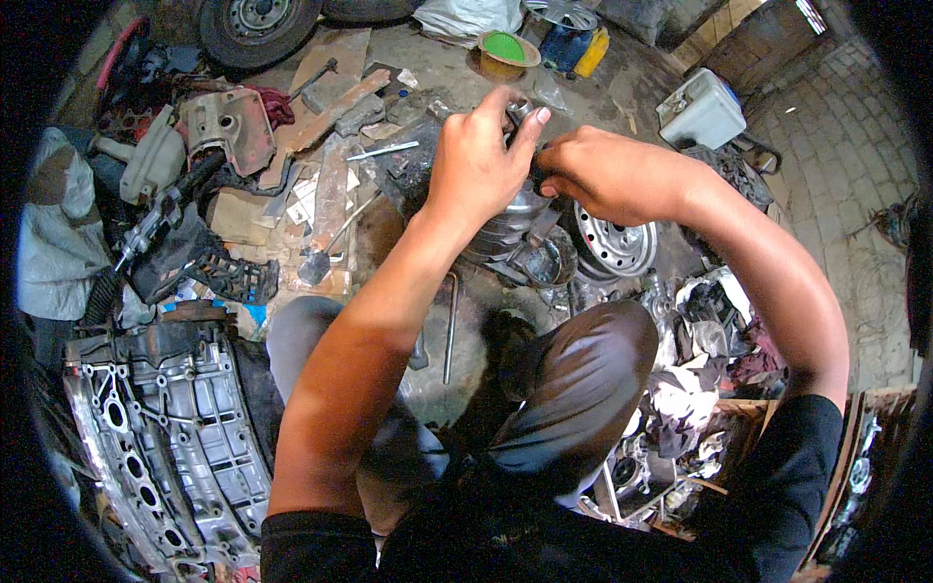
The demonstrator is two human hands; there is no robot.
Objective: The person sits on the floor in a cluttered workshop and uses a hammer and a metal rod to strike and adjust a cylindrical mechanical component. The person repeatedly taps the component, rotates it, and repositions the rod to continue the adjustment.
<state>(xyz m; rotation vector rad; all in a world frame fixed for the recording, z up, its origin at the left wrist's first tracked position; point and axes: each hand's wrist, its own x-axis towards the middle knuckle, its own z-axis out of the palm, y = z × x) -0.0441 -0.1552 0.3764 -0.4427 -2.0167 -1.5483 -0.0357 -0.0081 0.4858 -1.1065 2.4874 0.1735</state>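
Observation:
Both my hands are raised in front of me, close together above a stack of round metal parts. My left hand pinches a small dark metal piece between thumb and fingers; its kind I cannot make out. My right hand is closed just beside it, fingers curled at the lower end of something dark that is mostly hidden. Beneath the right hand leans a silver wheel rim, with an open round metal can to its left.
A large engine casting lies at lower left. Between my knees is an L-shaped metal bar. A screwdriver-like tool lies ahead, left of my hands. Farther off stand a tyre, a green-lined basin and a white plastic container.

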